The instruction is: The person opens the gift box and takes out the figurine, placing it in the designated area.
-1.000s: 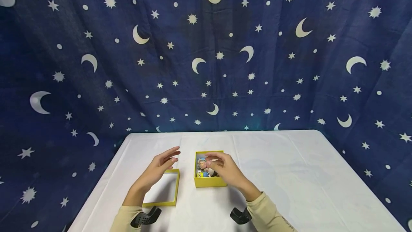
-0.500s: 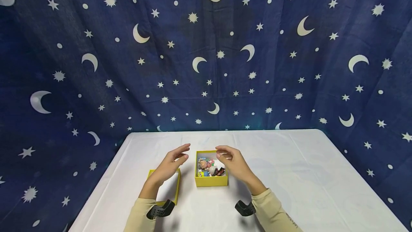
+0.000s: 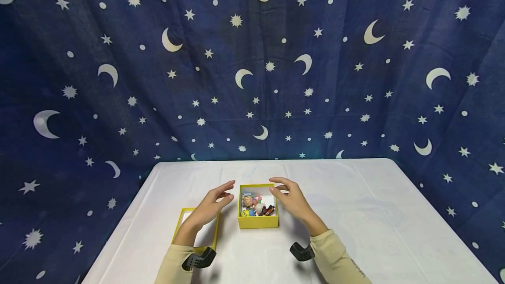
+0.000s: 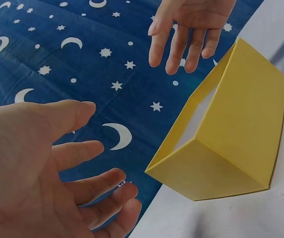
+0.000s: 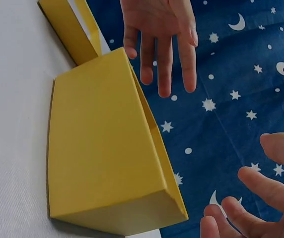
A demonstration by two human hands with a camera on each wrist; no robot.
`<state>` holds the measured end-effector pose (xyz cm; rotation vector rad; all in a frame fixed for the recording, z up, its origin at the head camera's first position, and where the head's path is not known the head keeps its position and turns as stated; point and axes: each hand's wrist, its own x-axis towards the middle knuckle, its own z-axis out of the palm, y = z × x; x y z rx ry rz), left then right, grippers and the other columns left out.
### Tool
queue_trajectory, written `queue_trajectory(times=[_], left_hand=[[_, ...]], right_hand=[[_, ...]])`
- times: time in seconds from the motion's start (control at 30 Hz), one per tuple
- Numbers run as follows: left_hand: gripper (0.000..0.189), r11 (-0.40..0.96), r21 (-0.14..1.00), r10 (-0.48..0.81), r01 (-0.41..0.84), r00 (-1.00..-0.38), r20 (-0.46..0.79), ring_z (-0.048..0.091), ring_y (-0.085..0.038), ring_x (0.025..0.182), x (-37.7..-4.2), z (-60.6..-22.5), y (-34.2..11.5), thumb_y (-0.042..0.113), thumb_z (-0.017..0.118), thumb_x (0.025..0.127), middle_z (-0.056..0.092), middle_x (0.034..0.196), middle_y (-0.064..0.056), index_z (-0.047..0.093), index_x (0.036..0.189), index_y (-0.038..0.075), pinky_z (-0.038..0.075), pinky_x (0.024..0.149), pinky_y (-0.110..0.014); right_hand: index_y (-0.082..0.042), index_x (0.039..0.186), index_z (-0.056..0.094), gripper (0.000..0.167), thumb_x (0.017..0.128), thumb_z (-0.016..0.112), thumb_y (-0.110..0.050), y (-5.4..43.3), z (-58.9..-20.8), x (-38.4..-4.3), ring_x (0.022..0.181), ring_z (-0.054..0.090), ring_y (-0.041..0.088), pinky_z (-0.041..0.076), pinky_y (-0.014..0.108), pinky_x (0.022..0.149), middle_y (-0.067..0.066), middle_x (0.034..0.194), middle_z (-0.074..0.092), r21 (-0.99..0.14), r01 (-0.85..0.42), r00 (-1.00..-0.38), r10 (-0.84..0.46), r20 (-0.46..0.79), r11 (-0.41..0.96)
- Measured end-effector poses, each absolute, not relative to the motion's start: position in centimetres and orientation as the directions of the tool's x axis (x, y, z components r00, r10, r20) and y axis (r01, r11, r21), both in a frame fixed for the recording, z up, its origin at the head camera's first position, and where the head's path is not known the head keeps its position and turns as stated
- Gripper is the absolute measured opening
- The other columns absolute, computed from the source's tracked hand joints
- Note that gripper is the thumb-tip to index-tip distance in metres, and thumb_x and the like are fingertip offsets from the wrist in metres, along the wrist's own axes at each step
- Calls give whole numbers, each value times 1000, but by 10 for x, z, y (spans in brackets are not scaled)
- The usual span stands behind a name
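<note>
Head view: a yellow box (image 3: pixel 258 222), uncovered, sits on a white table (image 3: pixel 355 222), with small toys (image 3: pixel 248 201) in pink, blue, yellow and dark red heaped inside. The left hand (image 3: pixel 213 205) is raised to the left of the box, partly in front of a shallow yellow-edged lid (image 3: pixel 207 233) that lies white side up. The right hand (image 3: pixel 293 200) is raised at the box's right side. Both hands have relaxed, gently bent fingers. Behind hangs a dark blue cloth (image 3: pixel 221 78) with moons and stars.

Left wrist view: the left hand, fingers loosely spread, is apart from the box; the right hand faces it from beyond.

Right wrist view: the right hand's relaxed fingers are apart from the box. The left hand's fingers point down, nearly straight, and the lid shows behind the box.
</note>
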<state>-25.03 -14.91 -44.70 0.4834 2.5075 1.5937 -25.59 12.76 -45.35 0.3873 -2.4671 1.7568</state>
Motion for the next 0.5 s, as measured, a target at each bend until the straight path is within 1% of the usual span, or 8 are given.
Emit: queue_trajectory(times=[0.1, 0.2, 0.33, 0.5], left_hand=[[55, 402, 895, 349, 193, -936, 45, 50, -41, 136, -250, -448, -149, 24, 59, 102, 47, 154, -22, 44, 154, 12, 45, 110, -55], [57, 419, 891, 363, 177, -932, 15, 49, -42, 138, -250, -449, -149, 25, 59, 102, 44, 157, -23, 42, 155, 14, 45, 110, -56], [60, 443, 882, 385, 159, -922, -27, 47, -41, 139, -251, -452, -149, 26, 59, 102, 40, 160, -21, 38, 157, 16, 42, 112, -60], [67, 445, 876, 438, 185, -898, -33, 46, -43, 140, -252, -457, -150, 25, 62, 101, 36, 161, -22, 33, 159, 10, 42, 111, -60]], right_hand=[[-8, 130, 67, 33, 99, 65, -18, 130, -458, -258, 117, 64, 34, 54, 47, 95, 18, 141, 59, -911, -250, -966, -153, 210, 328], [-9, 131, 67, 33, 99, 65, -20, 134, -462, -260, 120, 61, 38, 53, 54, 97, 18, 144, 57, -907, -246, -966, -161, 201, 342], [-9, 130, 68, 34, 98, 67, -20, 137, -466, -261, 125, 57, 45, 52, 59, 98, 21, 146, 54, -912, -223, -968, -189, 165, 344], [-3, 131, 67, 37, 96, 68, -18, 139, -469, -261, 127, 53, 50, 49, 63, 102, 31, 150, 45, -905, -231, -955, -259, 142, 358]])
